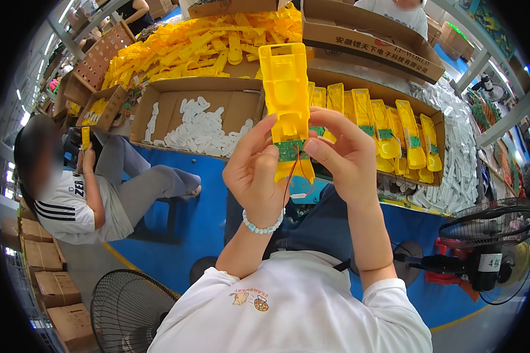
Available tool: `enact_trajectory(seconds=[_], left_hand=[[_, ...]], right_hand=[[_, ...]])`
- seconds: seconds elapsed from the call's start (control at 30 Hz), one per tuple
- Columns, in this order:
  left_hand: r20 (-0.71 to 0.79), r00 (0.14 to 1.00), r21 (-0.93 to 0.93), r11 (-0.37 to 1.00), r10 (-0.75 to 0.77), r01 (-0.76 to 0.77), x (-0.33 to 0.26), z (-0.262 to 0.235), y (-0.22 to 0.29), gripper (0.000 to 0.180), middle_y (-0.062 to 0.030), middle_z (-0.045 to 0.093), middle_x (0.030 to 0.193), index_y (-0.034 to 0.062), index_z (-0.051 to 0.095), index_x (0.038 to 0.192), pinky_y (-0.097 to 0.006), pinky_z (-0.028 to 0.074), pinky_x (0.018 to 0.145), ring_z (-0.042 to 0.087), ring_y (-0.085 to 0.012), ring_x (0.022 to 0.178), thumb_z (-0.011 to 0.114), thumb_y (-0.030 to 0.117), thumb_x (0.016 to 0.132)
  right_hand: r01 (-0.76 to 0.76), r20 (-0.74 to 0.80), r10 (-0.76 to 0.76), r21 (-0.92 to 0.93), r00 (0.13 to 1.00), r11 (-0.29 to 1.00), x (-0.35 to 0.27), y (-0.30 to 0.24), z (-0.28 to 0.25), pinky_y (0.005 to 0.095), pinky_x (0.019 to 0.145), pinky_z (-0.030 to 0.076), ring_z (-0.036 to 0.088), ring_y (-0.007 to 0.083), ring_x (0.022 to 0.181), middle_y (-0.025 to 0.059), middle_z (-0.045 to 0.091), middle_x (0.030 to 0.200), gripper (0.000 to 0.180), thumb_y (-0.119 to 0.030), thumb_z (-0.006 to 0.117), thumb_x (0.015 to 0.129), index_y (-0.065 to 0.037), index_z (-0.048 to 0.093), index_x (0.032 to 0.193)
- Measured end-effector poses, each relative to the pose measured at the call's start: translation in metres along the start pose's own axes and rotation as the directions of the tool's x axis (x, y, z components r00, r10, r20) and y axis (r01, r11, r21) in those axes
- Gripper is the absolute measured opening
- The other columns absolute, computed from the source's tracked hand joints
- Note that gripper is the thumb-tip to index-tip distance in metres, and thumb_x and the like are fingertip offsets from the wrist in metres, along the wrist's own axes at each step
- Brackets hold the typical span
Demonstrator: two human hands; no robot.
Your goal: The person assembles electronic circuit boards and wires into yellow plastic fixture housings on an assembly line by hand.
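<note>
A blue floor [215,191] runs beneath a busy workshop. Nearest, thin red and dark wires [292,176] hang from a green circuit board [290,151], which sits across the lower part of a long yellow plastic case [284,88] held up between both hands. The left hand [254,159] pinches the left edge, thumb by the board; the right hand [353,156] has its grip pressed together on the right edge, thumb and forefinger near the wires. Whether the board is fastened cannot be told.

The case looks light and stiff, its smooth walls perhaps slippery. The board and wire joints seem the fragile part, the wires soft and easily tugged, so the case's side edges look the safest hold.

Beyond, a cardboard box [388,89] on the right carries similar cases with boards; a shallow box [182,94] on the left holds white pieces [206,126]. Farther back rises a heap of yellow parts [218,52].
</note>
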State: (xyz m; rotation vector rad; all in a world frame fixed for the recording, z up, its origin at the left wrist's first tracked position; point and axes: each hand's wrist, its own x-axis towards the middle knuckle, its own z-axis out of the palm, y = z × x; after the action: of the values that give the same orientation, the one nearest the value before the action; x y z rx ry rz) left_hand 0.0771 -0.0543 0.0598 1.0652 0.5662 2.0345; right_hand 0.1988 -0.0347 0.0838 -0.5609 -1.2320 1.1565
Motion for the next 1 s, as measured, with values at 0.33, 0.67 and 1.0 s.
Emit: enact_trajectory(seconds=[0.33, 0.67, 1.0], left_hand=[[0.017, 0.997, 0.057, 0.996, 0.071, -0.072, -0.010, 0.002, -0.002, 0.036, -0.0193, 0.064, 0.115, -0.0103, 0.060, 0.118, -0.028, 0.051, 0.087, 0.065, -0.0181, 0.100, 0.044, -0.007, 0.085], [0.030, 0.997, 0.089, 0.994, 0.067, -0.069, -0.012, 0.000, -0.006, 0.036, -0.0208, 0.063, 0.119, -0.0089, 0.063, 0.116, -0.027, 0.050, 0.089, 0.063, -0.0169, 0.102, 0.045, -0.007, 0.085], [0.011, 0.998, 0.236, 0.969, 0.069, -0.070, -0.014, 0.001, 0.001, 0.036, -0.0216, 0.064, 0.119, -0.0076, 0.065, 0.114, -0.027, 0.048, 0.091, 0.063, -0.0182, 0.105, 0.046, -0.006, 0.084]], right_hand=[[-0.170, 0.095, 0.165, 0.048, 0.982, 0.984, -0.008, 0.003, -0.018, 0.0260, 0.086, 0.053, 0.065, 0.0135, 0.092, 0.0109, 0.070, 0.101, 0.037, -0.001, 0.073, 0.082, 0.007, 0.063, 0.117], [-0.146, 0.040, 0.145, 0.030, 0.989, 0.989, -0.012, 0.003, -0.020, 0.0241, 0.080, 0.054, 0.066, 0.0123, 0.087, 0.0113, 0.071, 0.097, 0.030, -0.003, 0.074, 0.082, 0.008, 0.066, 0.109], [-0.155, 0.027, 0.153, 0.123, 0.988, 0.980, -0.014, 0.005, -0.018, 0.0238, 0.078, 0.055, 0.067, 0.0143, 0.085, 0.0134, 0.071, 0.094, 0.028, -0.001, 0.074, 0.081, 0.008, 0.067, 0.107]])
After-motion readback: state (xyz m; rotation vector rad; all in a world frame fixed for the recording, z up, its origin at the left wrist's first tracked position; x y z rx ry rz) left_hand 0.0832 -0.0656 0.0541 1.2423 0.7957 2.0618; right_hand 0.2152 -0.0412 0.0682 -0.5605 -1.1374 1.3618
